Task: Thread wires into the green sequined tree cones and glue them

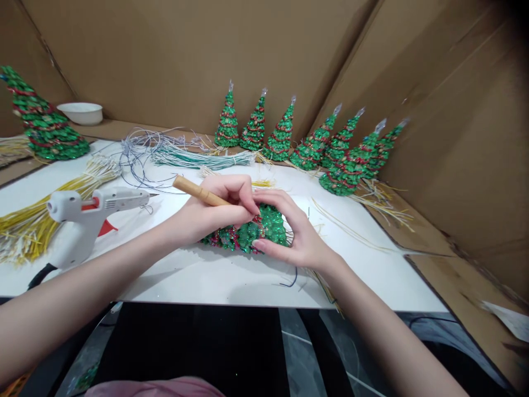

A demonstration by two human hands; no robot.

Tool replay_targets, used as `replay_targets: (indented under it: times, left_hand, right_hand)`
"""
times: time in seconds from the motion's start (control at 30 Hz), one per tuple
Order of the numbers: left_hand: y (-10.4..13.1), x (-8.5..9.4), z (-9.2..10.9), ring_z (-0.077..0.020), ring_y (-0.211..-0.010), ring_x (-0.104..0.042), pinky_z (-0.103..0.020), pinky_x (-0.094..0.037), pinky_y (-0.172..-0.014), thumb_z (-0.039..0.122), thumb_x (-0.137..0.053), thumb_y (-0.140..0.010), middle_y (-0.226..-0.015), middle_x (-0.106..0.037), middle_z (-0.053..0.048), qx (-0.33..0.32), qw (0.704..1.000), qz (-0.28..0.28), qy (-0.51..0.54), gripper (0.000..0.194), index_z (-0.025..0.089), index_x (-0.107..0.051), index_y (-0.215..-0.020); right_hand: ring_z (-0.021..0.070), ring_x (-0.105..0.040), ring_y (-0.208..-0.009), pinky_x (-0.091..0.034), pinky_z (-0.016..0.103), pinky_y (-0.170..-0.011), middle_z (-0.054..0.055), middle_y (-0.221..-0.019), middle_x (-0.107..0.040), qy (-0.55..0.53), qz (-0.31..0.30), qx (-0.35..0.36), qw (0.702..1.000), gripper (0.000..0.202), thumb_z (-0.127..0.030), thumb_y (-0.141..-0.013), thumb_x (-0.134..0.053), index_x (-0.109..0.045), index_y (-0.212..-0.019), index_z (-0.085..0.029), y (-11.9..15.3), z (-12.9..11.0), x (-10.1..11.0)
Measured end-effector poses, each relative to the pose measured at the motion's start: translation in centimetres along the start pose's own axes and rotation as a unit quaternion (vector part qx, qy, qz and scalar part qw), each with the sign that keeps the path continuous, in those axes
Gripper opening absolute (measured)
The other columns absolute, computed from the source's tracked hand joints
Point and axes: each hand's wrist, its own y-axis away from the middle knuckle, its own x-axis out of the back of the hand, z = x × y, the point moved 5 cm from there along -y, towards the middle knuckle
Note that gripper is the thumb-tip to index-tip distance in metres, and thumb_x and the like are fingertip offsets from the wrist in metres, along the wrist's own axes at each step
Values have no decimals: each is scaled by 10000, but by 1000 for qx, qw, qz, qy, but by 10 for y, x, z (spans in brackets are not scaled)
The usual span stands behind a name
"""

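You've got a white tabletop [372, 275] below, brown cardboard [165, 66] walling the upper frame. At centre, the green tree [248, 238] lies sideways between your right hand's [303, 234] thumb and fingers, grasped; your left hand [200, 219] pinches a wooden handle [195, 188], and both forearms angle inward from the lower corners.

Soft, fairly even light, seemingly from overhead, makes the white worktop [194, 284] the brightest area. Faint shadows with blurred edges spread towards its front, and glitter on the lying tree [275, 223] throws small glints. The cardboard walls [165, 55] look duller. Wide-angle distortion slants the far-left tree [52, 124], the top-right corner blackens, and fine detail looks slightly soft.
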Motion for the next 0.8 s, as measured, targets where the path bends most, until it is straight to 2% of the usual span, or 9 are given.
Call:
replay_targets:
  times: [0.37, 0.63, 0.8]
  left_hand:
    - [-2, -5, 8, -90, -595, -490, -215, -363, -537, 74, -632, -699, -625, -581, 30, 2, 998, -11, -56, 103, 148, -620, -628]
    - [-6, -8, 7, -83, -497, -419, -225, -300, -471, 105, -618, -665, -518, -497, 41, 38, 999, -21, -28, 87, 148, -599, -592]
    - [-4, -7, 10, -79, -521, -437, -226, -309, -481, 81, -612, -685, -560, -518, 42, 14, 999, -7, -33, 105, 151, -600, -608]
  right_hand:
    - [293, -526, -1231, -420, 515, -1067, 93, -1286, -569, -1, 2, -6, 1000, 538, -384, -787, -733, -528, -1275, -290, -1, -1, 0]
    - [304, -531, -1224, -405, 530, -1075, 84, -1283, -577, 4, 5, -4, 1000, 546, -409, -788, -726, -519, -1281, -300, -1, -1, 0]
    - [293, -524, -1233, -399, 511, -1084, 89, -1285, -571, 1, 2, -4, 1000, 539, -395, -790, -730, -519, -1275, -292, -1, -2, 0]
